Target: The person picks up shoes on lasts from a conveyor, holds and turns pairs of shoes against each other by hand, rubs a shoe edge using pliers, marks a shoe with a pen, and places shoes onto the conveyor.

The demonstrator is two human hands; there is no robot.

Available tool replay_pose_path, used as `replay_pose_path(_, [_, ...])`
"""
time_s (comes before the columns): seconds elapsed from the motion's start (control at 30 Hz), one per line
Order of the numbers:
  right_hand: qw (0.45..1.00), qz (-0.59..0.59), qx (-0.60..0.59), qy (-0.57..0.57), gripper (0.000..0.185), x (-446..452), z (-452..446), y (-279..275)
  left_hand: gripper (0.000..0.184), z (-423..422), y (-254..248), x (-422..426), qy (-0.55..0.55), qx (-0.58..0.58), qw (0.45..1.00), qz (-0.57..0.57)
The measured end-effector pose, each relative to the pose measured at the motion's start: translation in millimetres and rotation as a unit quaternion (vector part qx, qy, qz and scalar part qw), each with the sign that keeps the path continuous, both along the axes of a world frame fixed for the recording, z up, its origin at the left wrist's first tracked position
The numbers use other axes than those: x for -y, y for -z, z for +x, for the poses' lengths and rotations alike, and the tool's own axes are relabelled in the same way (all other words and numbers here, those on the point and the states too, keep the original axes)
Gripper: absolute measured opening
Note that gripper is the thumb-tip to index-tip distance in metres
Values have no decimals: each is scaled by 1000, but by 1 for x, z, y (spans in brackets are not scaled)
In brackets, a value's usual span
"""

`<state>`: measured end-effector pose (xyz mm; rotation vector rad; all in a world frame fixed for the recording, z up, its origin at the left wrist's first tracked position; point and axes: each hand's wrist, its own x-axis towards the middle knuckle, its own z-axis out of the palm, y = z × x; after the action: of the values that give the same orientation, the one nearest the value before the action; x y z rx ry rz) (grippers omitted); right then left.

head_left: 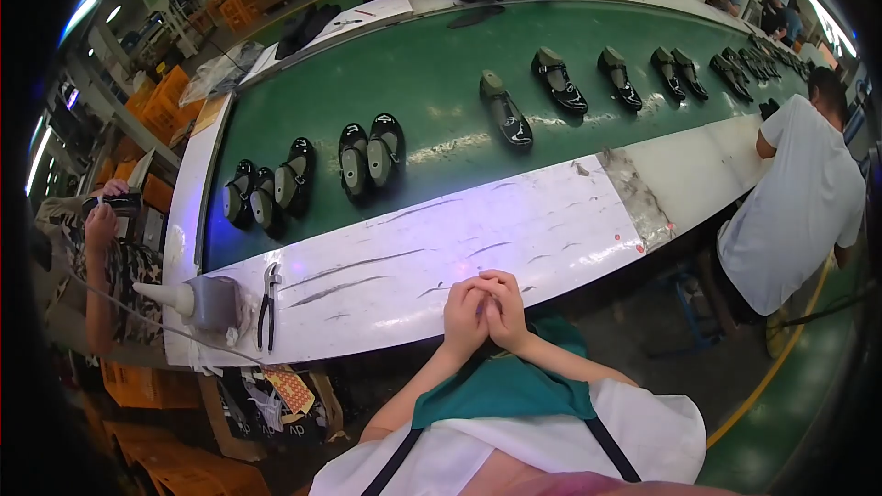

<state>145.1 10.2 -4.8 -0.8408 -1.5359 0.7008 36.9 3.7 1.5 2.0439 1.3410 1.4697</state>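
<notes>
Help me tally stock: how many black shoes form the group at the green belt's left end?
5: the first shoe leftmost, the second shoe and third shoe just right of it, then, past a gap, the fourth shoe and fifth shoe side by side. None looks hidden.

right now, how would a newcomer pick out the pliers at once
Find the long green surface, then the white ledge along its near side. At the ledge's left end is a grey bottle with a pale spout; the pliers lie just right of it. They are the slim metal tool with two dark handles, unlike the bulky bottle.
</notes>
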Motion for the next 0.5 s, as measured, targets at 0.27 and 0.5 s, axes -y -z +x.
replay_pose_path(0.27, [1000,1,-4,0,34,1,-3,2,29,-3,1,0,4,5,1000,-1])
replay_pose_path(0.5, [1000,-4,-4,-2,34,3,-6,1,27,-5,3,2,3,3,1000,-7])
